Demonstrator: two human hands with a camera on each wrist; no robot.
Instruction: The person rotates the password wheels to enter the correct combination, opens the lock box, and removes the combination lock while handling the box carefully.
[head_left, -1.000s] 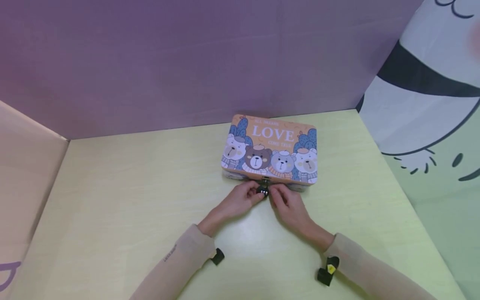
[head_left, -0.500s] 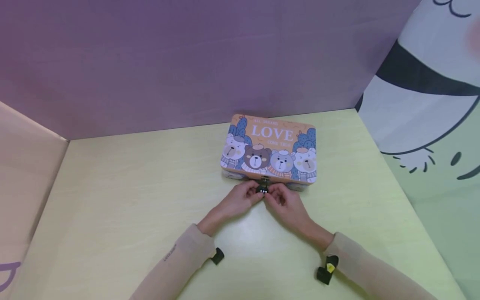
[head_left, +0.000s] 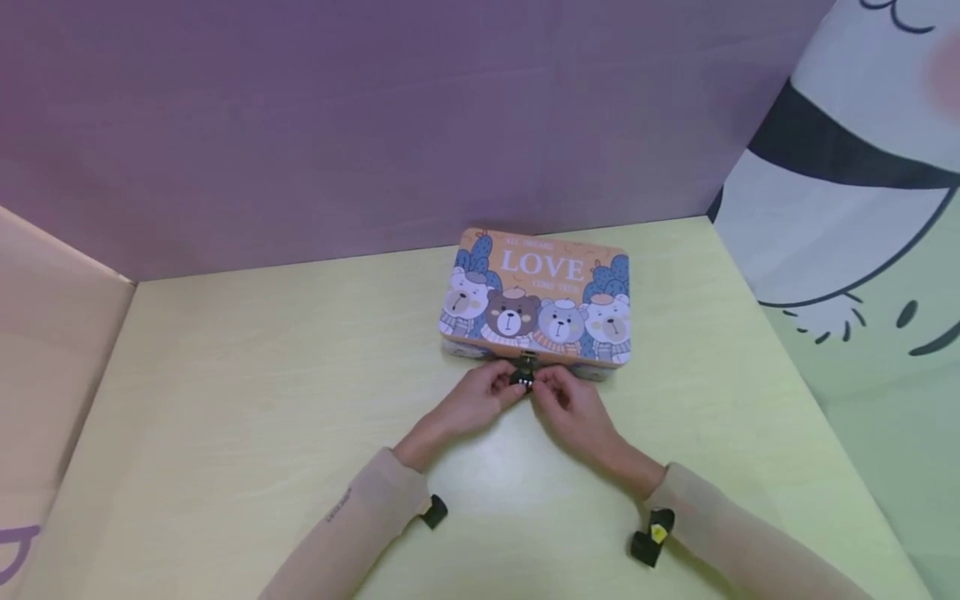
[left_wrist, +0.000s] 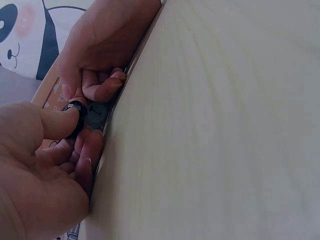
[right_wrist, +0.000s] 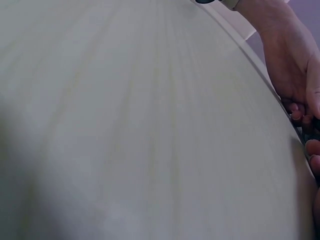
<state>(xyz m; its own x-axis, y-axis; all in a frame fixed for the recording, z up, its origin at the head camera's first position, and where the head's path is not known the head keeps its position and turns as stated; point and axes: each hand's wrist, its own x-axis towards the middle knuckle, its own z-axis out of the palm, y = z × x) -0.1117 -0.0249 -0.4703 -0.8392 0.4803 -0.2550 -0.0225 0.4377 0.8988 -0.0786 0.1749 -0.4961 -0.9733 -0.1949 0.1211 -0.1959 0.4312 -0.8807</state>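
A small black combination padlock (head_left: 522,380) with white digits hangs at the front clasp of a bear-print tin box (head_left: 537,292) lettered LOVE. From the left side my left hand (head_left: 475,400) pinches the padlock between thumb and curled fingers. My right hand (head_left: 582,417) meets it on the other side, thumb and index finger pinching its edge. Close up in the left wrist view, the padlock (left_wrist: 76,119) sits between both hands' fingertips, partly covered. The box lid is down. In the right wrist view the fingers are mostly cut off at the frame's edge.
The box rests on a pale wooden table (head_left: 262,400) near its back edge, close to a purple wall panel (head_left: 337,125). A panda-print panel (head_left: 847,233) rises at the right. Small black devices are strapped at both sleeves.
My right hand has shifted slightly left, its thumb and finger coming onto the padlock. The left hand and box stay in place; the head view drifts slightly.
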